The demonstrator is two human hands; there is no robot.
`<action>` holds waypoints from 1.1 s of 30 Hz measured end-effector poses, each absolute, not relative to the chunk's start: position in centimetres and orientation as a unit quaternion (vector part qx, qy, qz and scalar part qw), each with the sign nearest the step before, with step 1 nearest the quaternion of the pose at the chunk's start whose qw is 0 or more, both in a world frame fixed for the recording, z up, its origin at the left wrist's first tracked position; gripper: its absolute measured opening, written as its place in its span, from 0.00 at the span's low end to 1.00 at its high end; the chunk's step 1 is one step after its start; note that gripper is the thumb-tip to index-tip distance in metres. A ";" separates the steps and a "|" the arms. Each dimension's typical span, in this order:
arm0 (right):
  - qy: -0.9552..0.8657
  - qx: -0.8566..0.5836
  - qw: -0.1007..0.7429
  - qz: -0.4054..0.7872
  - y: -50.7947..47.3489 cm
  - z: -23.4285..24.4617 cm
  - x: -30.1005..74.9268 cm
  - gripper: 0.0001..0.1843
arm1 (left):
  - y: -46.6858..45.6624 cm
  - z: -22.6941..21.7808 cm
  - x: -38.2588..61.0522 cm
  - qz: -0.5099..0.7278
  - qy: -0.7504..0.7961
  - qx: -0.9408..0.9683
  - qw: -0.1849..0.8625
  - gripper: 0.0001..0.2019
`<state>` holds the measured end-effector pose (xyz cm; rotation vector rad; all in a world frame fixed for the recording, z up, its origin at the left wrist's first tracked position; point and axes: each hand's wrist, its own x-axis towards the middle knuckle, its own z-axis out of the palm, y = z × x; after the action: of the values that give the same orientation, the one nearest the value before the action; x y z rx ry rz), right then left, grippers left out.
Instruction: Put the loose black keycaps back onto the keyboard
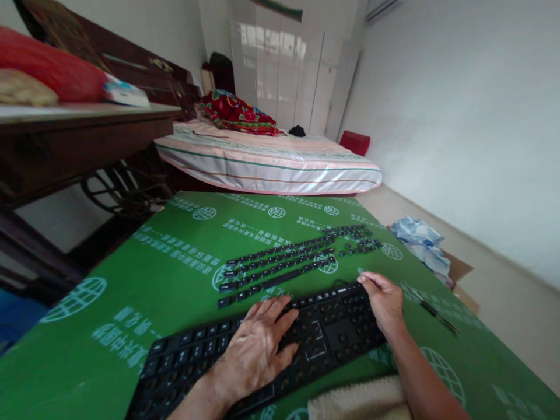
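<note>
A black keyboard (301, 350) lies at a slant on the green tabletop. Keycaps cover its left end and part of its top row, while much of the middle and right shows bare key sockets. My left hand (262, 341) rests flat across the keyboard's middle, fingers stretched out and thumb apart. At the keyboard's far right corner, my right hand (387, 300) is closed in a pinch; what sits between the fingertips is too small to make out. Beyond the keyboard, loose black keycaps (275, 265) are laid out in rows.
A thin dark-handled tool (433, 310) lies right of my right hand. A beige cloth (359, 399) is at the near edge. Behind the green tabletop (144, 274) stands a bed (271, 160); a wooden table (87, 134) is at left. Crumpled blue-white fabric (417, 233) lies at right.
</note>
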<state>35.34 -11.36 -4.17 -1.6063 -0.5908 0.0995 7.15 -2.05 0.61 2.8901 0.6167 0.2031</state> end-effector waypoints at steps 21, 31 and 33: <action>-0.538 -0.814 0.162 0.147 -9.2 2.0 36.2 0.14 | -1.9 -0.1 6.7 0.094 0.203 0.974 0.039 0.24; -0.609 -0.792 0.030 0.042 -2.9 4.1 39.2 0.12 | -1.9 -0.2 6.3 0.148 0.185 0.971 -0.019 0.28; -0.619 -0.785 0.017 0.014 -1.0 4.2 40.3 0.12 | -1.8 -0.4 6.2 0.155 0.176 0.972 -0.027 0.29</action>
<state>40.27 -0.98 4.16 -2.4407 -1.9233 0.0450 6.22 -1.82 -0.38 3.1062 0.5622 0.4967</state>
